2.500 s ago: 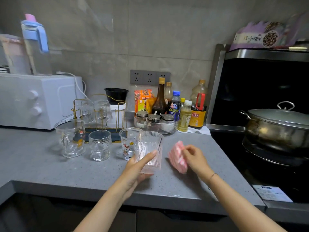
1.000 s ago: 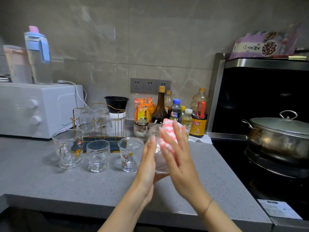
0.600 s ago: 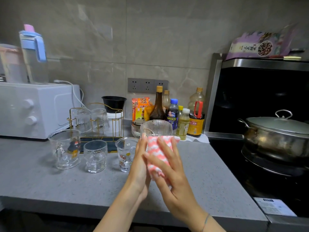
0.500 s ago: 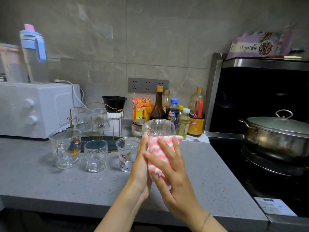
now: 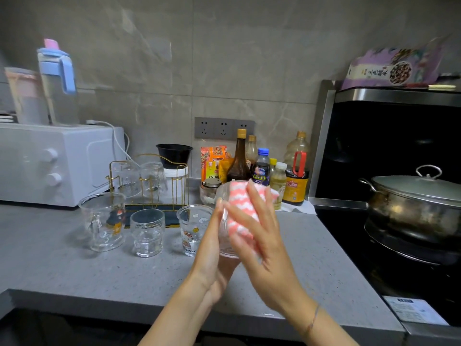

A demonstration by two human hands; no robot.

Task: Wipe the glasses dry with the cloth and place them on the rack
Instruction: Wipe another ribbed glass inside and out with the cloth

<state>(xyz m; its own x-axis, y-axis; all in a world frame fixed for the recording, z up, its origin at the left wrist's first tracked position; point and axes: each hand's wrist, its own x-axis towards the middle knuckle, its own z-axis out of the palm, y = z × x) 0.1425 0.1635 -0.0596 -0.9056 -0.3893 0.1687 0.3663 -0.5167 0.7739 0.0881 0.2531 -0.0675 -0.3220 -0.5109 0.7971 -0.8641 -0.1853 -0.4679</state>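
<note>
My left hand [image 5: 212, 255] holds a ribbed clear glass [image 5: 225, 245] above the counter, fingers wrapped round its left side. With straight fingers, my right hand [image 5: 259, 236] presses a pink and white cloth [image 5: 240, 208] against the glass's right side. Three more glasses stand in a row on the counter: a handled mug [image 5: 103, 224], a short textured glass [image 5: 147, 232] and a cartoon-printed cup [image 5: 192, 228]. Behind them the gold wire rack [image 5: 149, 186] holds two upturned glasses [image 5: 139, 177].
A white microwave [image 5: 57, 163] with jugs on top stands at the left. Sauce bottles [image 5: 264, 166] and jars crowd the back wall. A lidded steel pot [image 5: 419, 203] sits on the black stove at the right. The grey counter's front edge [image 5: 124, 305] lies near me.
I lifted the ribbed glass off the counter and brought the cloth onto it. Since half a second ago the cloth hand has slid up the glass's side and the glass has tilted.
</note>
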